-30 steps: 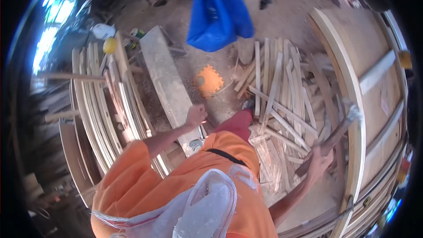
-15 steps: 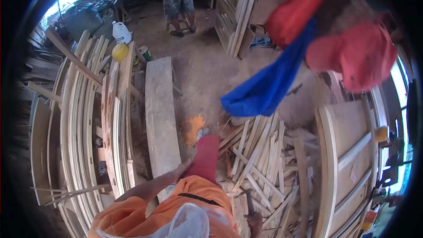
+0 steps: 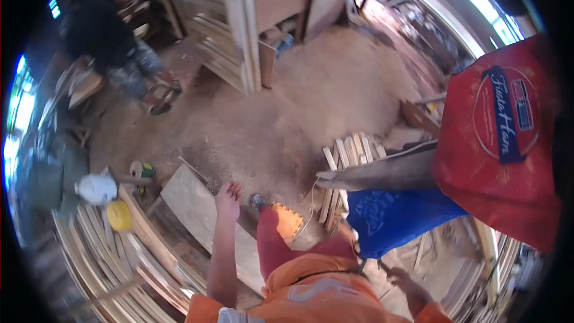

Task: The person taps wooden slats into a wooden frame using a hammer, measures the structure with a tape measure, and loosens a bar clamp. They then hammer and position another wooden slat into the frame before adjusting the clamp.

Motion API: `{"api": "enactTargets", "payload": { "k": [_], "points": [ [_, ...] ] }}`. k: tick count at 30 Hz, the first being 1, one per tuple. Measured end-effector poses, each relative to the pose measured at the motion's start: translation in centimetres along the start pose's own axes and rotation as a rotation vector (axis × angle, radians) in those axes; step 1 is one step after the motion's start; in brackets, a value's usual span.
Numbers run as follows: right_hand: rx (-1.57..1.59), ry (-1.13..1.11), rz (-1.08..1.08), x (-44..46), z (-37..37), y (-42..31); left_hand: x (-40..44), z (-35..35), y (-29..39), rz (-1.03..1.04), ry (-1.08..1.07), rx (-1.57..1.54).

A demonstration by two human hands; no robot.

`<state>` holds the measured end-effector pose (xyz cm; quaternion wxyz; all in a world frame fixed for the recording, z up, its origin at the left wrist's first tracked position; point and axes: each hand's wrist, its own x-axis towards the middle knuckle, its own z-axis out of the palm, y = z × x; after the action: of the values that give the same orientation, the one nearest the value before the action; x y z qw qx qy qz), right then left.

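Observation:
My left hand (image 3: 228, 198) is raised in front of my left thigh, over the floor beside a wooden bench (image 3: 200, 215). Its fingers are loosely curled and apart, with nothing visible in them. My right hand (image 3: 399, 276) is low at my right side, just under the lower edge of a blue bag (image 3: 382, 218). Its fingers look apart and nothing shows in them; the hand is partly blurred. Above the blue one hangs a red bag (image 3: 478, 185) with "Fiesta Ham" lettering, close to the camera on the right.
Long wooden strips (image 3: 89, 257) are stacked at the left, with a yellow container (image 3: 118, 215) and a white jug (image 3: 97, 188). Cut wood pieces (image 3: 344, 155) lie ahead. An orange mat piece (image 3: 288, 220) is by my foot. Another person (image 3: 113, 42) bends over wood at the back left.
The view has swung right. My left hand has come up into clear view, and my right hand is now visible beneath the blue bag. The other person now appears farther left, bent over.

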<state>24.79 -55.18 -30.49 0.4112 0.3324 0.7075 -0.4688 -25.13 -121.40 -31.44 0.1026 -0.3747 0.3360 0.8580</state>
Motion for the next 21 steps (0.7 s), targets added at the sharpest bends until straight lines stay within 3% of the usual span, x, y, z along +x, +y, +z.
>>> {"api": "enactTargets", "payload": {
  "k": [1, 2, 4, 6, 7, 8, 11, 12, 14, 16, 18, 21],
  "points": [
    [-0.067, -0.026, 0.063, 0.8, 0.8, -0.5, 0.1, 0.3, 1.3, 0.029, 0.055, 0.002],
    [-0.194, -0.003, 0.264, 1.0, 2.7, -4.4, 0.7, 0.6, 2.5, 0.005, 0.038, 0.038],
    [-0.356, 0.039, 0.591, 0.2, 7.0, -15.9, 1.6, 0.9, 4.0, -0.189, 0.067, -0.008],
    [-0.469, 0.023, 0.558, 1.5, 11.0, -18.0, 4.2, 1.8, 4.5, -0.238, 0.059, 0.033],
    [-0.433, -0.003, 0.585, 4.5, 13.4, -14.4, 5.4, 2.8, 4.6, -0.274, 0.064, 0.058],
    [-0.382, 0.079, 0.654, 5.3, 15.2, -16.6, 6.5, 4.6, 4.9, -0.284, 0.060, 0.078],
    [-0.222, 0.070, 0.553, 7.2, 18.6, -21.8, 10.5, 12.8, 4.7, -0.349, -0.068, 0.106],
    [-0.173, 0.082, 0.542, 8.0, 18.9, -23.6, 12.1, 16.2, 4.8, -0.360, -0.087, 0.125],
    [-0.081, 0.099, 0.528, 9.6, 19.4, -26.6, 15.2, 22.7, 4.0, -0.431, -0.337, 0.217],
    [-0.005, 0.104, 0.525, 11.6, 19.2, -29.1, 18.5, 30.0, 2.4, -0.451, -0.273, 0.321],
    [0.066, 0.102, 0.529, 14.0, 18.4, -31.3, 22.0, 36.0, 1.0, -0.498, -0.463, 0.425],
    [0.196, 0.108, 0.537, 17.4, 16.1, -35.0, 26.4, 45.9, -0.4, -0.520, -0.490, 0.590]
  ]
}}
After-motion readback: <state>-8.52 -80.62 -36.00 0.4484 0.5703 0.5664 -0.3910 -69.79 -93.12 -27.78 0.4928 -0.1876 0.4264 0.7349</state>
